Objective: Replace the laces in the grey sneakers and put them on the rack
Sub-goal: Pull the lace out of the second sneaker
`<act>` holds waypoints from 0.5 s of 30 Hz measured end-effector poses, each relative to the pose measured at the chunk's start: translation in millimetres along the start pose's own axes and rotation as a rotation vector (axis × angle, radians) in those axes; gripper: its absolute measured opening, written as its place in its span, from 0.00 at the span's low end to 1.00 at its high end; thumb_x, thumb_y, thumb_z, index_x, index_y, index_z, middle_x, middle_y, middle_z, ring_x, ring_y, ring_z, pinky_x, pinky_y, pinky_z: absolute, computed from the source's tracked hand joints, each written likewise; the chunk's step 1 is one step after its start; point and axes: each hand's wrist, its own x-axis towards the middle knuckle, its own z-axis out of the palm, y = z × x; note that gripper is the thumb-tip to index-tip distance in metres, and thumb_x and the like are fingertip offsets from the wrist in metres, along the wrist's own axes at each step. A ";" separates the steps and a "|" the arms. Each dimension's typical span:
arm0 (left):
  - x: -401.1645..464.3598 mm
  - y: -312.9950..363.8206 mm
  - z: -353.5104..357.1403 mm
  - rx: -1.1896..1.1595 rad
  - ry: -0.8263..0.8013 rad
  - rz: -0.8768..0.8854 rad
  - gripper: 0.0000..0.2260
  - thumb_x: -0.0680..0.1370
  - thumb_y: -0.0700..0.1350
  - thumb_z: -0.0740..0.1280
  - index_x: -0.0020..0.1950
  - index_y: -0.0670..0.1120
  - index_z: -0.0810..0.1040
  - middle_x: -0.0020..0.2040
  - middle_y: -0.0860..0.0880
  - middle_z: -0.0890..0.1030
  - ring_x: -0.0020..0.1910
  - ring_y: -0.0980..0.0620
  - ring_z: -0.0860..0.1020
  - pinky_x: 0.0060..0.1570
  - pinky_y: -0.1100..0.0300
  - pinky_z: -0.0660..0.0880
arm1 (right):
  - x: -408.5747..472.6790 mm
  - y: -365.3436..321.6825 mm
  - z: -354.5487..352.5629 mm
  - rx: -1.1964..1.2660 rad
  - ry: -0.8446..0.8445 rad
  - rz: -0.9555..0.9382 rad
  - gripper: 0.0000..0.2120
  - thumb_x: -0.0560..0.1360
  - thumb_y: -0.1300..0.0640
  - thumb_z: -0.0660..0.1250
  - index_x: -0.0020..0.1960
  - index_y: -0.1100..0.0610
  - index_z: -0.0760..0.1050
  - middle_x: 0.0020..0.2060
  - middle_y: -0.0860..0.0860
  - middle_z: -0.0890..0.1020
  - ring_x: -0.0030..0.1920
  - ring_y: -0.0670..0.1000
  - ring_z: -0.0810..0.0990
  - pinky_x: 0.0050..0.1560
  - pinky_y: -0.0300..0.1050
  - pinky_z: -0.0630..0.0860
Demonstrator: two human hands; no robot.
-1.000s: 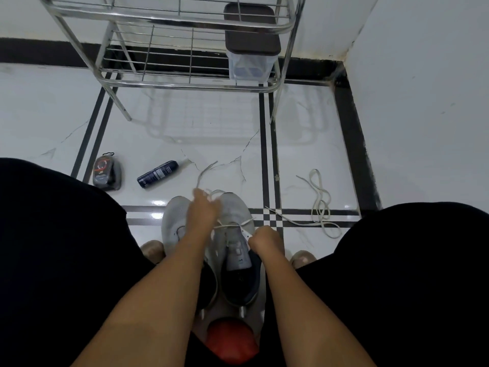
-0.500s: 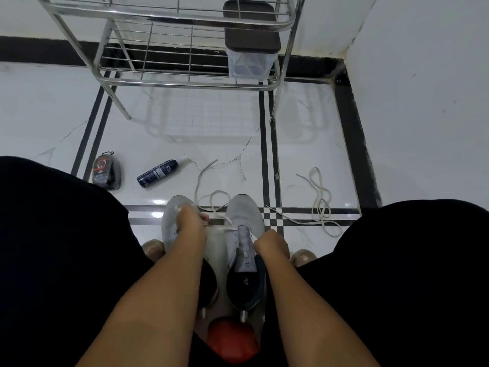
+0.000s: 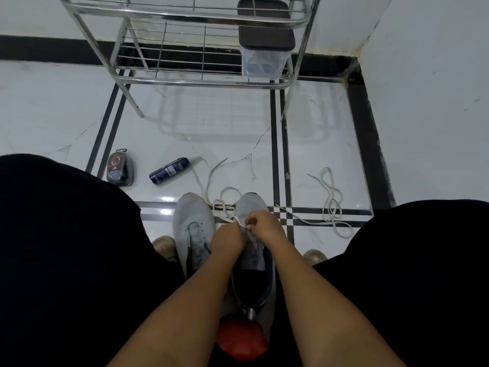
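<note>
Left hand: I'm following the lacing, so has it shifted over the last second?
Yes. The left hand has moved right and toward the person, from the gap between the toes onto the right sneaker, meeting the right hand.

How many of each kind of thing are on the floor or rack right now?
Grey sneakers: 2, left sneaker, right sneaker
Laces: 2, lace at the sneakers, loose lace
Spray can: 1
Shoe polish pack: 1
Lidded container on rack: 1
Rack: 1
Total: 8

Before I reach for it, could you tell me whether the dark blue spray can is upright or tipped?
Tipped: the spray can lies on its side on the floor.
</note>
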 end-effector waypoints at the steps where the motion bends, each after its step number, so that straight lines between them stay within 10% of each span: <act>1: -0.2 -0.7 -2.5 0.001 0.014 0.000 0.13 0.80 0.47 0.59 0.55 0.43 0.79 0.53 0.43 0.81 0.53 0.44 0.79 0.46 0.57 0.72 | 1.2 0.9 3.1 -0.049 0.002 -0.030 0.09 0.75 0.62 0.66 0.49 0.51 0.81 0.51 0.51 0.83 0.52 0.54 0.80 0.53 0.47 0.77; 8: 7.1 -7.8 -3.9 -0.153 -0.029 -0.084 0.11 0.76 0.42 0.62 0.49 0.40 0.82 0.50 0.42 0.83 0.51 0.43 0.80 0.49 0.55 0.75 | 7.8 0.1 12.2 -0.151 0.056 -0.025 0.08 0.73 0.65 0.62 0.46 0.53 0.74 0.47 0.53 0.78 0.49 0.55 0.76 0.42 0.45 0.70; 15: 7.1 -14.9 -0.7 -0.187 -0.030 -0.145 0.10 0.77 0.42 0.63 0.50 0.39 0.81 0.52 0.41 0.82 0.52 0.43 0.80 0.49 0.54 0.75 | 14.0 -30.4 -90.6 1.018 0.795 0.248 0.16 0.79 0.62 0.50 0.52 0.66 0.75 0.36 0.54 0.82 0.35 0.50 0.79 0.37 0.42 0.74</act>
